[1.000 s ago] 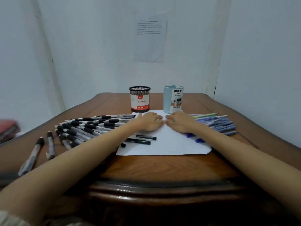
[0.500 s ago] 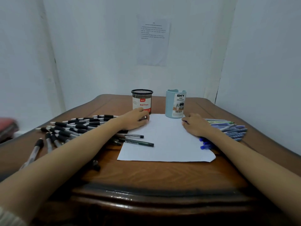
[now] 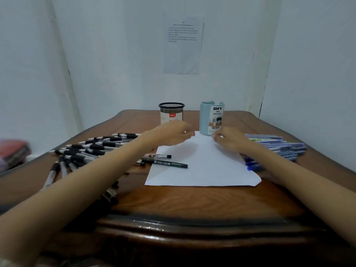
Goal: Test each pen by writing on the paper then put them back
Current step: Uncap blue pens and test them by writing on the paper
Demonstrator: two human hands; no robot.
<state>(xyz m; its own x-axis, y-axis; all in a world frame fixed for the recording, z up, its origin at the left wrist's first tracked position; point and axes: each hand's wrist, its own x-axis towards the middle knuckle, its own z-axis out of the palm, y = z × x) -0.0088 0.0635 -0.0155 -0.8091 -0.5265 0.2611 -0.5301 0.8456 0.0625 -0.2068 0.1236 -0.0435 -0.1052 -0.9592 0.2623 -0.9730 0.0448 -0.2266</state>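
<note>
Worktop (image 3: 192, 201): wooden, paper (image 3: 208, 166) at centre.
Black pens (image 3: 92, 149): 9 o'clock of paper.
Blue pens (image 3: 279, 146): 3 o'clock.
Left hand (image 3: 171, 135): paper's 11 o'clock corner, fingers (image 3: 189, 134) blurred, grip unclear.
Right hand (image 3: 231, 141): 1 o'clock corner, likewise.

Both hands are blurred over the far edge of the paper (image 3: 204, 170) on the wooden table (image 3: 192, 203): left hand (image 3: 173, 134) in front of the black mesh cup (image 3: 171, 110), right hand (image 3: 230, 140) just in front of the blue desk organizer (image 3: 211, 118), grip unreadable on either. Black-grip pens (image 3: 92, 149) fan out left of the paper and blue pens (image 3: 279, 149) are piled on the right. Two dark pens (image 3: 170, 164) lie across the paper's left edge.
</note>
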